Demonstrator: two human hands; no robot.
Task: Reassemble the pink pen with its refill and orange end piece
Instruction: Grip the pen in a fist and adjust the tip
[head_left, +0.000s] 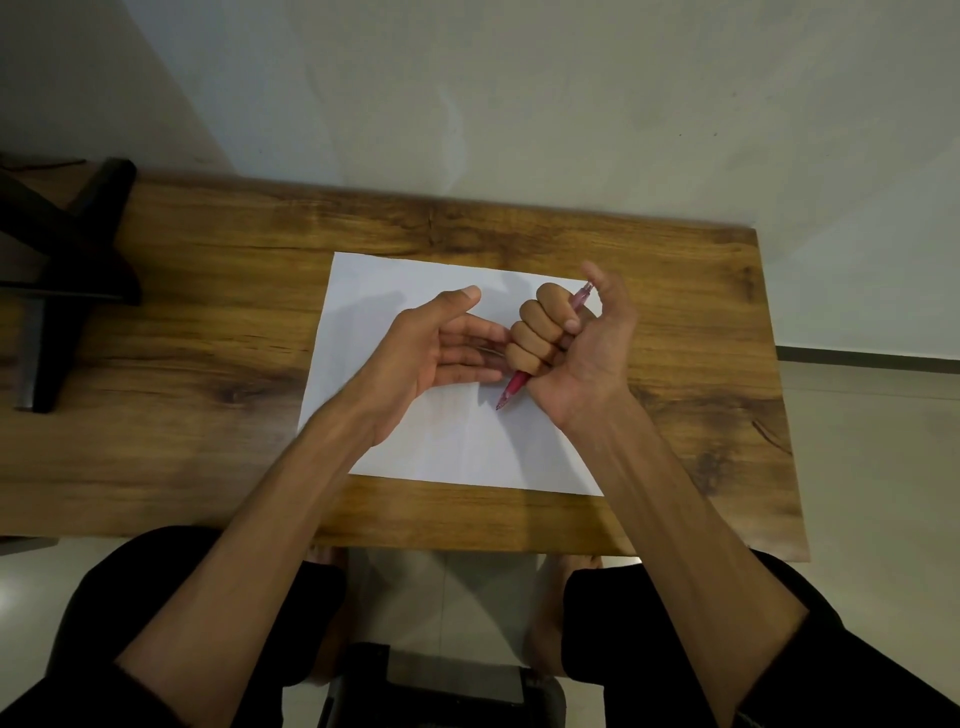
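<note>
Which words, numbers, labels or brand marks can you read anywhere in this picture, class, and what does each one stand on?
None can be read.
White sheet of paper: blank on the side that shows.
Pink pen, held in the right hand: no print can be made out; most of its barrel is hidden by the fist.
Wooden table: only grain, no marks.

I sit at a wooden table (208, 364) with strong dark grain, pushed against a plain pale wall (519, 104). At the table's left end stands a black stand (62, 270). Glossy light floor tiles (872, 441) show to the table's right and beneath it.
</note>
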